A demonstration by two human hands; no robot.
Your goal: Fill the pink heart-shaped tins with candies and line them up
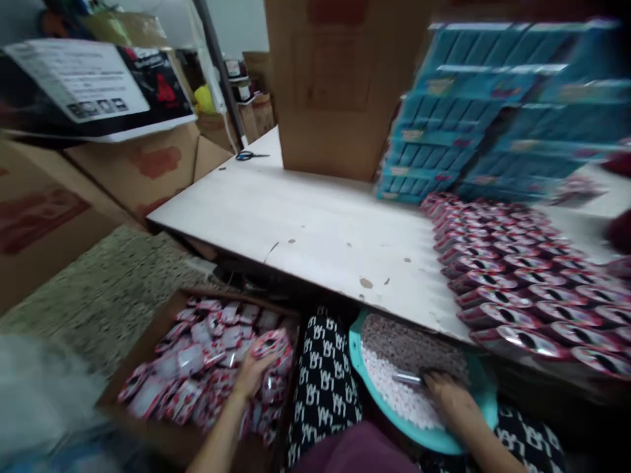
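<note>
My left hand (250,373) is closed on a small red-and-white pack (273,344) with a dark oval on its face, just above a brown carton (296,328) of similar packs. Down at the right, my right hand (451,399) reaches into a turquoise basin (359,358) and grips a short silver rod-like tool (407,378). Dark material shows at its fingertips; blur hides what it is. White pellets (387,387) and grey-brown pellets (414,341) lie side by side in the basin, which sits between my legs in black-and-white patterned cloth (325,387).
A white table (320,223) spans the middle, with rows of red-and-white packs (513,276) at right. Behind them rise stacked blue packages (444,118) and a tall carton (340,85). Scissors (249,156) lie at the far edge; more boxes (148,164) stand left.
</note>
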